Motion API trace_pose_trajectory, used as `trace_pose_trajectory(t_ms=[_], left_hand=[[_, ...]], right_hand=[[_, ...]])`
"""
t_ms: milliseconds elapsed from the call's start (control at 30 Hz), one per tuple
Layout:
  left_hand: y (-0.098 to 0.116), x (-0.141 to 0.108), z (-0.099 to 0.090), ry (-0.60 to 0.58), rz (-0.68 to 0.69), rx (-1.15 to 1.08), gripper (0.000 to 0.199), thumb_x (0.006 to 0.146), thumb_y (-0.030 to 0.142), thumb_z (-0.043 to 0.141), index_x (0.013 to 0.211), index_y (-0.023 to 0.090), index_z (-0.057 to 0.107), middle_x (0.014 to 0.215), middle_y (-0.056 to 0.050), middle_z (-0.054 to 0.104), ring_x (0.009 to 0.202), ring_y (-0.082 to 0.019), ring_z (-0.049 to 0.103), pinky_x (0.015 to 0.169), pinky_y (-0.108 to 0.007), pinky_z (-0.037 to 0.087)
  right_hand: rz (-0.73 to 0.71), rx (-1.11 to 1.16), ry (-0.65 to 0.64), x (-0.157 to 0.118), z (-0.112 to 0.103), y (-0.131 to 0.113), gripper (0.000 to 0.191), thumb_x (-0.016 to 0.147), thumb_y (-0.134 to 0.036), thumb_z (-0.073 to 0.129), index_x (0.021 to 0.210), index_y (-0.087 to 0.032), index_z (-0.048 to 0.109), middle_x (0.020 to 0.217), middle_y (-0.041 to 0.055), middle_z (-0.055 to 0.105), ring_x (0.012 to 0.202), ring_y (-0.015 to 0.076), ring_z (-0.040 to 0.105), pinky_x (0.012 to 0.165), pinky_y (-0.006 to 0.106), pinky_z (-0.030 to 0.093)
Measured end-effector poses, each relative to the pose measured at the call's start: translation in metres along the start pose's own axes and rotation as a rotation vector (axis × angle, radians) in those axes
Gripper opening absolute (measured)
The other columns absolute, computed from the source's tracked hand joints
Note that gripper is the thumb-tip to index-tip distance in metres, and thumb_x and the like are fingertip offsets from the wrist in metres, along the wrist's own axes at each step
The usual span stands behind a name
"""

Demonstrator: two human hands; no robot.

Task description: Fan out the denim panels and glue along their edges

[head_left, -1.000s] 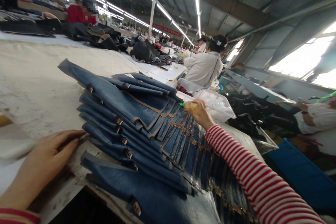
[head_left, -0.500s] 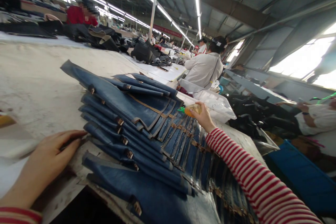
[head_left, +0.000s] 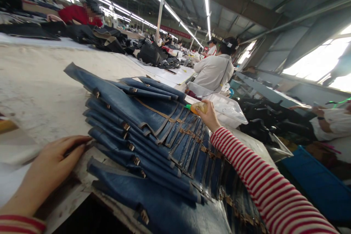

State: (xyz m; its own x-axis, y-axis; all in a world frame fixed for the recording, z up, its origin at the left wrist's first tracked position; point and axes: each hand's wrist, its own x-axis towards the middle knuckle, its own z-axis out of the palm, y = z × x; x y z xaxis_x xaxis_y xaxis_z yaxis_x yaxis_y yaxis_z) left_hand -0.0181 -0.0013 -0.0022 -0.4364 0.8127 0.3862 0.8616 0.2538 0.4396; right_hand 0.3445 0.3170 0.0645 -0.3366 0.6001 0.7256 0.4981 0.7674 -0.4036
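Observation:
Overlapping blue leather pieces (head_left: 123,117) fan out in a row across the work table, their edges and brown strips glistening wet. My right hand (head_left: 210,116) is wrapped round a small yellowish squeeze bottle (head_left: 199,108) with a green nozzle, probably glue. The nozzle points left, over the edges of the far pieces; whether it touches them I cannot tell. At the left, my left hand (head_left: 57,164) lies on the table with fingers stretched out and holds nothing. Its fingertips are beside the folded ends of the blue pieces.
A clear plastic bin (head_left: 226,108) stands past my right hand. Dark leather pieces (head_left: 109,38) are heaped on the far table. A co-worker in red (head_left: 74,14) bends there; another in a pale shirt (head_left: 215,71) faces away. A blue crate (head_left: 315,179) is at the right.
My right hand has moved slightly away and to the left with the bottle, along the piece edges. My left hand stays put. The co-worker in red leans further left.

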Motion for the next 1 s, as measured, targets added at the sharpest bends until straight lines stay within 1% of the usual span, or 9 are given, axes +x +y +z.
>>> trace_pose_trajectory(t_ms=[167, 300, 367, 500, 600, 700, 767, 900, 1000], left_hand=[[0.005, 0.001, -0.001, 0.005, 0.002, 0.018, 0.039, 0.081, 0.043, 0.033, 0.096, 0.020, 0.060, 0.098, -0.004, 0.063, 0.093, -0.022, 0.056, 0.091, -0.034, 0.039], [0.004, 0.001, -0.001, 0.014, 0.001, 0.010, 0.038, 0.081, 0.043, 0.033, 0.095, 0.021, 0.060, 0.098, -0.003, 0.063, 0.092, -0.021, 0.056, 0.090, -0.032, 0.039], [0.002, 0.001, 0.000, 0.004, -0.002, 0.003, 0.038, 0.080, 0.044, 0.033, 0.095, 0.022, 0.060, 0.098, -0.003, 0.063, 0.092, -0.021, 0.056, 0.090, -0.033, 0.039], [-0.002, 0.001, 0.002, -0.021, -0.016, 0.004, 0.039, 0.080, 0.045, 0.033, 0.097, 0.022, 0.060, 0.100, -0.002, 0.063, 0.094, -0.020, 0.055, 0.091, -0.033, 0.038], [-0.001, 0.002, 0.001, -0.021, -0.023, 0.008, 0.040, 0.079, 0.045, 0.033, 0.097, 0.021, 0.060, 0.099, -0.004, 0.063, 0.095, -0.021, 0.054, 0.092, -0.034, 0.038], [0.003, 0.002, 0.000, -0.013, -0.018, 0.019, 0.041, 0.079, 0.044, 0.032, 0.096, 0.020, 0.060, 0.099, -0.004, 0.063, 0.095, -0.021, 0.054, 0.092, -0.034, 0.037], [0.005, 0.001, -0.001, -0.001, -0.006, 0.021, 0.041, 0.080, 0.044, 0.031, 0.095, 0.020, 0.060, 0.098, -0.005, 0.062, 0.094, -0.021, 0.054, 0.092, -0.034, 0.038], [0.005, 0.001, -0.003, 0.005, -0.003, 0.012, 0.042, 0.079, 0.045, 0.031, 0.095, 0.019, 0.060, 0.098, -0.006, 0.062, 0.094, -0.022, 0.054, 0.091, -0.034, 0.038], [0.002, 0.001, -0.003, -0.028, -0.034, 0.010, 0.043, 0.077, 0.046, 0.032, 0.097, 0.020, 0.060, 0.099, -0.005, 0.063, 0.094, -0.022, 0.054, 0.093, -0.035, 0.038]], right_hand=[[0.074, 0.026, -0.079, -0.012, 0.004, 0.001, 0.042, 0.071, -0.041, 0.061, 0.104, -0.018, 0.048, 0.099, 0.0073, 0.051, 0.093, 0.0223, 0.049, 0.085, 0.040, 0.040], [0.197, 0.135, -0.170, -0.017, 0.004, -0.001, 0.043, 0.071, -0.045, 0.059, 0.102, -0.018, 0.048, 0.090, 0.0049, 0.054, 0.082, 0.0198, 0.052, 0.077, 0.036, 0.043], [0.242, 0.154, -0.154, -0.015, 0.003, -0.002, 0.044, 0.070, -0.047, 0.059, 0.102, -0.018, 0.048, 0.088, 0.0046, 0.055, 0.081, 0.0194, 0.052, 0.076, 0.036, 0.043], [0.276, 0.117, -0.063, -0.011, 0.003, -0.003, 0.046, 0.067, -0.048, 0.059, 0.100, -0.017, 0.049, 0.090, 0.0060, 0.054, 0.084, 0.0204, 0.051, 0.079, 0.036, 0.042], [0.342, 0.137, -0.107, -0.014, 0.004, -0.005, 0.046, 0.066, -0.049, 0.059, 0.098, -0.017, 0.050, 0.088, 0.0053, 0.055, 0.081, 0.0203, 0.051, 0.077, 0.036, 0.041], [0.426, 0.221, -0.155, -0.019, 0.006, -0.005, 0.046, 0.066, -0.052, 0.058, 0.097, -0.019, 0.051, 0.086, 0.0034, 0.056, 0.080, 0.0194, 0.053, 0.077, 0.035, 0.042], [0.456, 0.262, -0.152, -0.021, 0.007, -0.005, 0.047, 0.066, -0.054, 0.057, 0.097, -0.019, 0.052, 0.087, 0.0026, 0.057, 0.080, 0.0190, 0.053, 0.077, 0.035, 0.042], [0.449, 0.244, -0.119, -0.023, 0.008, -0.008, 0.050, 0.065, -0.055, 0.059, 0.098, -0.019, 0.051, 0.088, 0.0024, 0.057, 0.083, 0.0193, 0.053, 0.078, 0.035, 0.042], [0.430, 0.262, -0.174, -0.024, 0.005, -0.014, 0.049, 0.065, -0.054, 0.058, 0.099, -0.019, 0.053, 0.090, 0.0027, 0.058, 0.085, 0.0195, 0.053, 0.079, 0.035, 0.042]])
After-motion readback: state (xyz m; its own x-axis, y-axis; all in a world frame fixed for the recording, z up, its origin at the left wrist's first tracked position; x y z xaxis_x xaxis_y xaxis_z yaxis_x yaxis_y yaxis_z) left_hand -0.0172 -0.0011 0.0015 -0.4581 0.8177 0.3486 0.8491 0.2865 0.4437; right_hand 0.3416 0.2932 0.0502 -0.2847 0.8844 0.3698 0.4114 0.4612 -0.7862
